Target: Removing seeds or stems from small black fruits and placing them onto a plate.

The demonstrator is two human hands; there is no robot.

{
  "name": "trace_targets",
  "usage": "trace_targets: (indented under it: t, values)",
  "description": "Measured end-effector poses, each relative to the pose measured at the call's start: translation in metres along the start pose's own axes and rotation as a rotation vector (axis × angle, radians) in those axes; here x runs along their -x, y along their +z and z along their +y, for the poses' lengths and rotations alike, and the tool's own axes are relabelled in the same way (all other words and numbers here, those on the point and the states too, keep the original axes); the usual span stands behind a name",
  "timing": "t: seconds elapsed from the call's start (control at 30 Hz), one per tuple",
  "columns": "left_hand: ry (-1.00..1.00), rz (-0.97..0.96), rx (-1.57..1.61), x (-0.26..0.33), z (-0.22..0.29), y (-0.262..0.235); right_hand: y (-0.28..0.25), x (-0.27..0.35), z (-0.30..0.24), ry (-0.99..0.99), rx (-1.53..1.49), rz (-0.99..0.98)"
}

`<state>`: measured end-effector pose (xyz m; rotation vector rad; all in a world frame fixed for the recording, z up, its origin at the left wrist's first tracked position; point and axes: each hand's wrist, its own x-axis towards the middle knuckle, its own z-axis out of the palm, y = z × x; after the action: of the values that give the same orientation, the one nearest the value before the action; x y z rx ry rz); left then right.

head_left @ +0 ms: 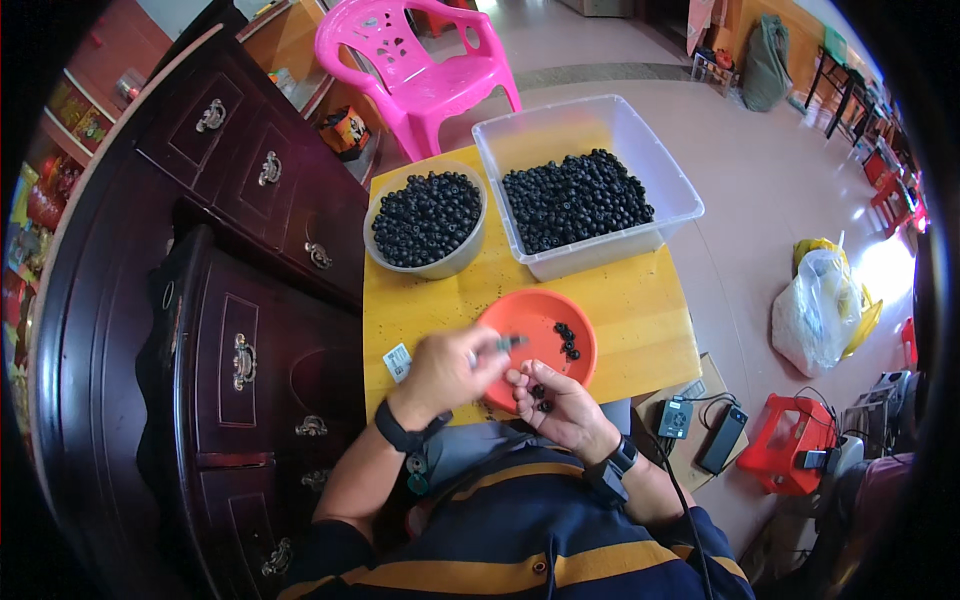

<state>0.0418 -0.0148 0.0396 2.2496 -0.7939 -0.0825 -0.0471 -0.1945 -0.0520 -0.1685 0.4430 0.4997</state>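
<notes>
Left hand (458, 368) is hovering over the near-left rim of the orange-red bowl (529, 312), blurred, its fingertips apparently pinching narrowly on a small greenish object (512, 342); its exact kind is not showing. Right hand (565, 412) is facing it across a slight gap, palm up and half curled, loosely holding a few dark round pieces (541, 398). Beyond both grips, a small cluster (568, 341) is lying in the bowl; farther off, the round tub (474, 247) and rectangular bin (597, 261) are holding many more. Main risk, as I am judging it: those palm pieces are resting under little finger pressure, so a tilt of the right wrist could be letting them roll out, toward the lap if tipping bodyward. Second: the greenish object is pointing toward the gap; if it is hard or sharp, a slip could be catching the right fingertips. Third: with both hands crowding the rim, a dropped forearm could be tipping the bowl. Behind the right grip, a black cable (690, 510) is running beside the forearm, possibly snagging.
</notes>
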Motion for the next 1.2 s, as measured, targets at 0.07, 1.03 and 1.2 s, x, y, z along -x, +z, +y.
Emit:
trace_targets:
  t: [0.07,1.03,1.2]
  values:
    - [-0.042,0.338,0.006,-0.019,-0.014,-0.017,0.005,0.003,-0.001,-0.001,-0.047,-0.015]
    - [-0.052,-0.018,-0.027,0.022,0.015,0.036,-0.01,-0.006,0.005,-0.056,-0.046,-0.13]
    - [-0.101,-0.08,0.118,0.023,0.012,0.029,0.001,0.0,0.005,-0.066,0.056,-0.24]
